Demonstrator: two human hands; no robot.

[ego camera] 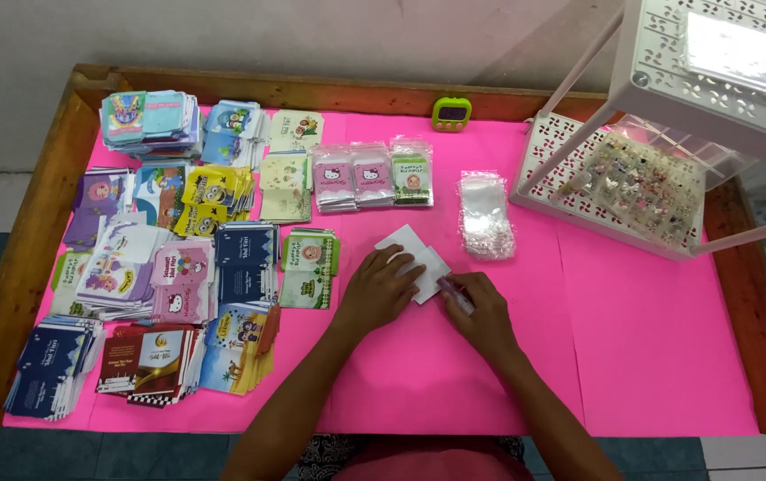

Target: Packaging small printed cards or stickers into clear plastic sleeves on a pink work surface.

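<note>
White card (415, 254) lies flat on the pink table cover (632, 338), tilted like a diamond, under both hands. Left hand (379, 289) rests palm-down on its near-left part, fingers spread and loosely curled — pressing, not gripping. Right hand (481, 310) sits just right of the card's near corner, fingers curled around a small pale thing (456, 294); too small to tell what it is. The two hands are close, almost touching.

Just beyond the right hand: a pile of clear plastic sleeves (485, 214). Beyond the left hand: bagged cards in a row (372, 174), pink and green. Left of the left hand: small green cards (309, 267), then many stacks of printed cards (160, 258) out to the table's left edge. Far right of the right hand — a white perforated rack (712, 71) with a tray of small trinkets (636, 183) on its lower shelf. A green timer (451, 113) stands at the far edge, by the wooden rim (27, 258).
</note>
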